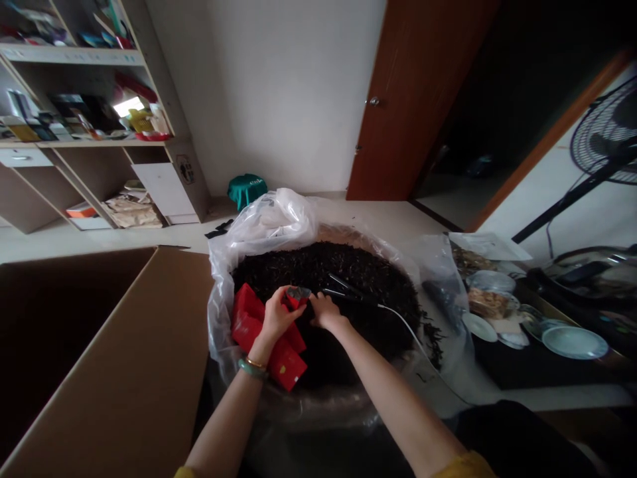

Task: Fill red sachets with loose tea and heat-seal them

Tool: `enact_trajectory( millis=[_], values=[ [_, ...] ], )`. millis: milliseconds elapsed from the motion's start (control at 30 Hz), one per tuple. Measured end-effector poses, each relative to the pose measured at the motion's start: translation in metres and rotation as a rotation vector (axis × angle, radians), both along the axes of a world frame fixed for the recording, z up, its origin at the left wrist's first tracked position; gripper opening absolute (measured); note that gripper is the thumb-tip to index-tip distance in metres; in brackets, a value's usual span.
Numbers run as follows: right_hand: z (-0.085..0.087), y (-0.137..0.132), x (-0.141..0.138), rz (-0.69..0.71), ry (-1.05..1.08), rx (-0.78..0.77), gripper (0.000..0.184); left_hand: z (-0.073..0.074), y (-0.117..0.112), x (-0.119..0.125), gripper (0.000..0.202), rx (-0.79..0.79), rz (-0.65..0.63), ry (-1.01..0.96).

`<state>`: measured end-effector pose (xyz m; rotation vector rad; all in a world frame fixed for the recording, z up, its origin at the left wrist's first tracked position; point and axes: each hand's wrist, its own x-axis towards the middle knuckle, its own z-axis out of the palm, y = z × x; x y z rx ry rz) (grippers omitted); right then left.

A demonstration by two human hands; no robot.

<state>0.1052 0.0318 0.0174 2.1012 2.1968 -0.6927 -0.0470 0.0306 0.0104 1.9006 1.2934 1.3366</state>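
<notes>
My left hand is closed around a small red pouch, held upright with its silvery inside showing at the open top. Close beside the pouch's mouth is my right hand, its fingers curled together over dark loose leaves; what is in them I cannot make out. The leaves, which look like dry tea, fill a wide container lined with a clear plastic bag. More red pouches lie on the leaves under my left wrist. A black hair straightener with a white cord rests on the leaves, arms spread.
A large open cardboard box stands at my left. Jars and a pale dish are on the right. A shelf unit, a green-covered stool, a brown door and a fan stand farther off.
</notes>
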Motion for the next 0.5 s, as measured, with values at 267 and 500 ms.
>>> enact_trajectory(
  millis=[267,500],
  values=[
    [-0.004,-0.014,0.003,0.036,0.039,0.024,0.078,-0.008,0.002,0.002,0.048,-0.026,-0.022,0.021],
    [-0.007,-0.022,0.019,0.014,0.178,0.111,0.033,-0.013,0.004,0.002,0.052,-0.030,-0.013,0.067]
  ],
)
